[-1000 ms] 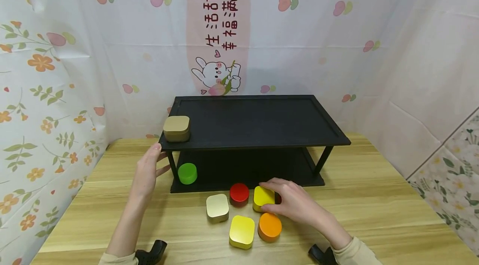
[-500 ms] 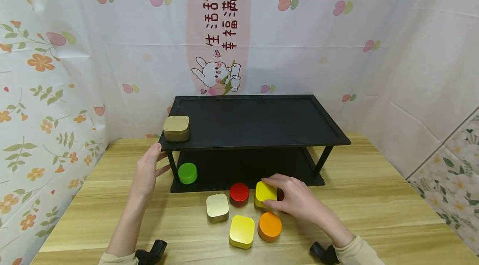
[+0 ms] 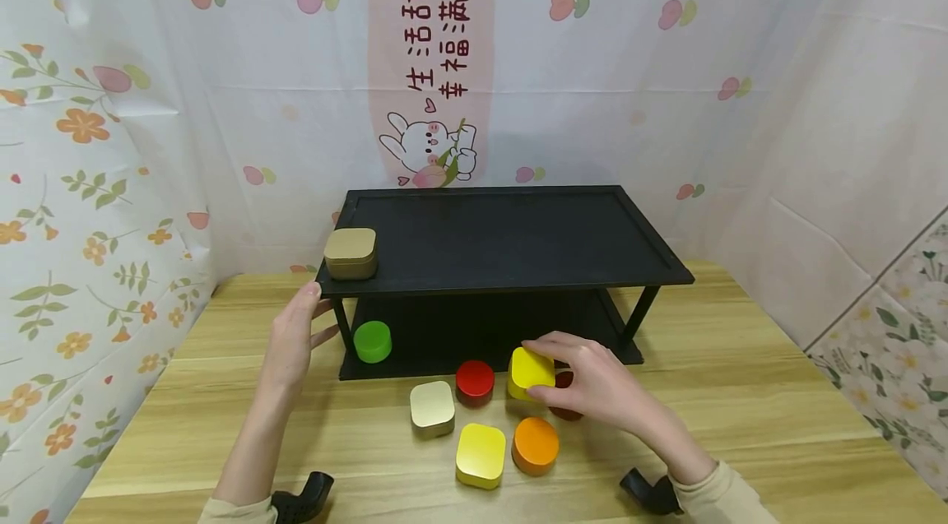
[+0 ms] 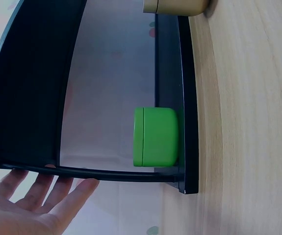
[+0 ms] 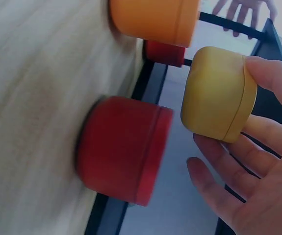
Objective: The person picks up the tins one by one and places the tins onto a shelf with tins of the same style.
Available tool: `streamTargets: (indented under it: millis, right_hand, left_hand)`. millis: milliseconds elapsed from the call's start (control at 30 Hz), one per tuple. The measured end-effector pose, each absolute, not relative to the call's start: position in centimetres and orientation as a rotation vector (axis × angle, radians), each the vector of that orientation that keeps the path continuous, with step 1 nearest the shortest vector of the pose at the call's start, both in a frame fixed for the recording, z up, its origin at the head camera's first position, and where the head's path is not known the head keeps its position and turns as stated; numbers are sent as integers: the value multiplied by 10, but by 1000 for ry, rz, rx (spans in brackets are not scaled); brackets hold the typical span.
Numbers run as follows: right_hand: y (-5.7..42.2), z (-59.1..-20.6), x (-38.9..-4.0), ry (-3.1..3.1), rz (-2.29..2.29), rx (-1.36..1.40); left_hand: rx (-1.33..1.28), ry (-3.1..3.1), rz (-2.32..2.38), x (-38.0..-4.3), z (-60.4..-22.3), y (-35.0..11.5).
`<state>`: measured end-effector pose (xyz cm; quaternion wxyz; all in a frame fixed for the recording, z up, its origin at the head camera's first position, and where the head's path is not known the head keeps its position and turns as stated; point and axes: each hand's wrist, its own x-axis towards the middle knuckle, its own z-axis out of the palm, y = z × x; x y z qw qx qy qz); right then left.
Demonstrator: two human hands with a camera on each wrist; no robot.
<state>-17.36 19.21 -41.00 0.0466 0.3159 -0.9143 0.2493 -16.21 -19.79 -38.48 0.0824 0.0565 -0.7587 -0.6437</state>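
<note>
Black two-tier shelf [image 3: 511, 248]: gold tin [image 3: 351, 254] on top, green tin [image 3: 372, 342] below, both lidded, contents hidden. Left hand [image 3: 290, 335], fingers slightly spread, touches the shelf's left end. Right hand [image 3: 596, 386] pinches lidded yellow tin [image 3: 530, 373] off the table near the front edge.

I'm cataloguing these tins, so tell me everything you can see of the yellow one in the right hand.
The yellow tin is a rounded square box, smooth and satiny, perhaps painted metal. Its lid, also yellow, is on, marked off by a thin seam. The right hand grips its sides; no other contact is visible. It looks raised off the table, roughly upright, lid up, near the front edge of the lower shelf.
</note>
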Motion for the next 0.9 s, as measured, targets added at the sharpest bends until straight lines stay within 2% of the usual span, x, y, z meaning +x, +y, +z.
streamTargets:
  millis: [900]
  right_hand:
    - [159,-324,-175,-2628,724,1294]
  left_hand:
    - [168,-2273,-1932,-163,-385,-200]
